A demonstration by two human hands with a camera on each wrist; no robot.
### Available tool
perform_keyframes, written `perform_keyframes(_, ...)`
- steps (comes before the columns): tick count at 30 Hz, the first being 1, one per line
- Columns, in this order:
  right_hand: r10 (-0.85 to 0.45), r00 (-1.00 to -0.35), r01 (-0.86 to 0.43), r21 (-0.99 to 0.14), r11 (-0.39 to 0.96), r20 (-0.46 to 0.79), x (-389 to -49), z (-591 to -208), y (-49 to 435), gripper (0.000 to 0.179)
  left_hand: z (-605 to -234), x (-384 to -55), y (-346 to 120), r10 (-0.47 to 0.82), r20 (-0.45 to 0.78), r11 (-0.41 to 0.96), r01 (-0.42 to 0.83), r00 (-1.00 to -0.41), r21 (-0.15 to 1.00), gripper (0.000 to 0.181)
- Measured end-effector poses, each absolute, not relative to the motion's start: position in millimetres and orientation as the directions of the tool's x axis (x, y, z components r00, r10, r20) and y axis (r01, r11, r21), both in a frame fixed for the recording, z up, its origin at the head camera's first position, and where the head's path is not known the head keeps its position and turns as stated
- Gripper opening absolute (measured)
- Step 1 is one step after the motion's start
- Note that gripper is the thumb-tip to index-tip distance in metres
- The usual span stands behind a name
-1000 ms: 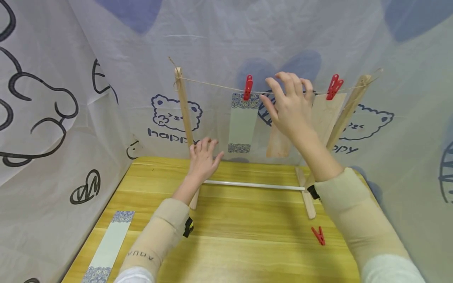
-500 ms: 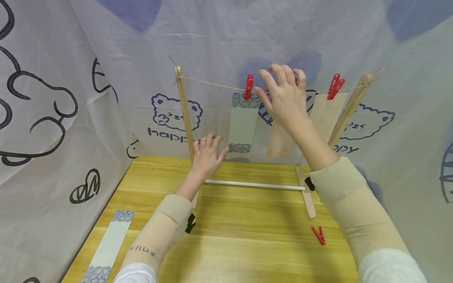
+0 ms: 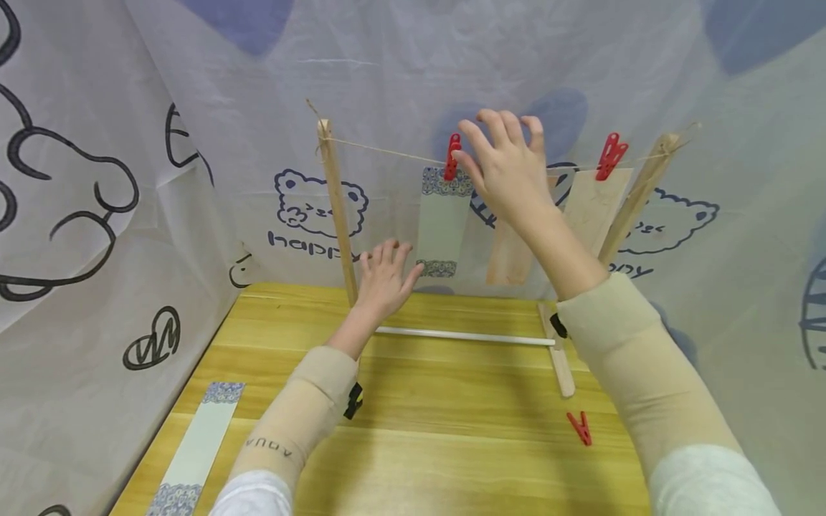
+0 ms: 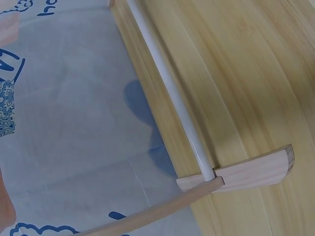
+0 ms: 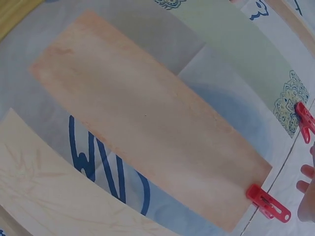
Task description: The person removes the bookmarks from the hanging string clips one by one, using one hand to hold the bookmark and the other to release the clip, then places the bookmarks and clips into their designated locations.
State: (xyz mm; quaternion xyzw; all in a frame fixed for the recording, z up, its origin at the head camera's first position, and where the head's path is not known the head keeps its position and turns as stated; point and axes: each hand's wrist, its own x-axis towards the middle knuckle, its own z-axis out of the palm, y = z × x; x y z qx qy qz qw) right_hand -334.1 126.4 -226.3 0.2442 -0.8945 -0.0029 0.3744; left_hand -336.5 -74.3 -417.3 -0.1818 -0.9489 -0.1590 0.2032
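My right hand (image 3: 510, 170) is raised at the string (image 3: 387, 151), fingers spread and bent a little, holding nothing. Its thumb tip overlaps the red clothespin (image 3: 450, 169) on the pale green strip (image 3: 443, 229); I cannot tell whether they touch. Behind that hand a peach strip (image 5: 147, 118) hangs from another red clothespin (image 5: 268, 202), which the hand hides in the head view. A cream strip (image 3: 590, 215) hangs farther right, with red clothespins (image 3: 609, 159) at its top. My left hand (image 3: 385, 281), fingers apart, hovers beside the left wooden post (image 3: 337, 204).
A white rod (image 3: 464, 336) joins the stand's feet, and the right wooden post (image 3: 639, 197) leans outward. On the wooden table (image 3: 452, 466) lie a loose red clothespin (image 3: 581, 428) at right and a patterned pale green strip (image 3: 200, 444) at left. A printed cloth (image 3: 387, 72) hangs behind.
My right hand has moved left and slightly up along the string, from the peach strip toward the green strip's clothespin. My left hand has drifted a little right and up.
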Motion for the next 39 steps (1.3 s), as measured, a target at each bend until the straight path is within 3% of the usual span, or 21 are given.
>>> perform_keyframes(7, -0.453, -0.618, -0.436, 0.200, 0.878, 0.642, -335.7, -222.9, 121.8, 0.046, -417.1, -337.9, -70.4, 0.275, 0.454, 0.881, 0.411, -0.847, 0.235, 0.046)
perform_keyframes(18, -0.429, -0.719, -0.395, 0.187, 0.899, 0.546, -336.8, -219.8, 118.5, 0.051, -417.5, -339.5, -65.5, 0.256, 0.430, 0.869, 0.401, -0.865, 0.288, 0.044)
perform_keyframes(39, -0.409, -0.760, -0.369, 0.184, 0.911, 0.505, -337.3, -218.0, 113.4, 0.052, -419.8, -341.3, -57.1, 0.223, 0.413, 0.810, 0.403, -0.883, 0.426, 0.035)
